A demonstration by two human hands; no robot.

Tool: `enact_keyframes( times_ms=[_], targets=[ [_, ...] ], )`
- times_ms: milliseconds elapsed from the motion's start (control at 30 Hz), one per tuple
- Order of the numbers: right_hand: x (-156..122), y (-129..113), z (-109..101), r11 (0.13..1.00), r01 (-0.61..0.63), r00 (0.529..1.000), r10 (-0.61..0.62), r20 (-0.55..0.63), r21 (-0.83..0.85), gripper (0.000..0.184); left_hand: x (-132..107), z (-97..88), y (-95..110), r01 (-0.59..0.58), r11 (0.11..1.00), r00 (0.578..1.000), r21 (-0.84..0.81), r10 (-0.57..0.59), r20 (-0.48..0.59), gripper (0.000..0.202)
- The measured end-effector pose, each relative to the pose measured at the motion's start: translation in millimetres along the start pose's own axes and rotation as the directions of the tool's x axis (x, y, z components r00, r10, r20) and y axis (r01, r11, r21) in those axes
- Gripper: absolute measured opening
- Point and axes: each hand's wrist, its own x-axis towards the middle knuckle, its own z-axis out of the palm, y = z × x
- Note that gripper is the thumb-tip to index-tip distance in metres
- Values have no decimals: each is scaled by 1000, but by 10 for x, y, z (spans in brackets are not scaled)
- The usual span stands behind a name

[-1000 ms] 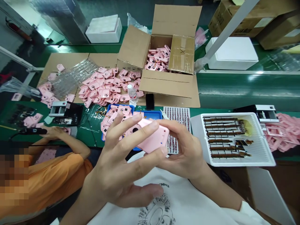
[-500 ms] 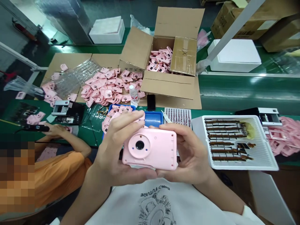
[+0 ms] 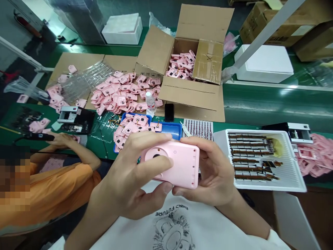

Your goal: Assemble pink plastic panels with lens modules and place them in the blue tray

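Note:
A pink toy-like camera (image 3: 182,163) is held up in front of my chest, its lens side facing me. My left hand (image 3: 132,173) grips its left end, with one finger lying across the front and partly covering the round lens ring. My right hand (image 3: 215,170) holds the right end, thumb at the lower edge and fingers along the top. Behind my hands a blue tray (image 3: 170,130) and a heap of pink camera shells (image 3: 130,128) lie on the green table.
An open cardboard box (image 3: 187,93) of pink shells stands at the back, near a bottle (image 3: 150,102) and a phone (image 3: 169,112). To the right is a white foam tray (image 3: 291,177) with rows of brown strips. A co-worker in an orange shirt (image 3: 59,187) sits at left.
A finger of my left hand has moved across the camera's front, over the lens ring. The left thumb has shifted along the bottom edge. The right hand keeps its grip.

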Motion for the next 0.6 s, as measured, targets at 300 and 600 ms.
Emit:
enact_keyframes(
  times_ms=[300,600],
  targets=[
    [-16,-1,25,999,-21,1000,22,14,-31,90,70,-117,63,-27,999,987,39,21,162,38],
    [-43,-17,86,991,-100,992,106,-65,95,78,-97,110,-252,10,957,973,-290,-76,-218,86]
  ],
)
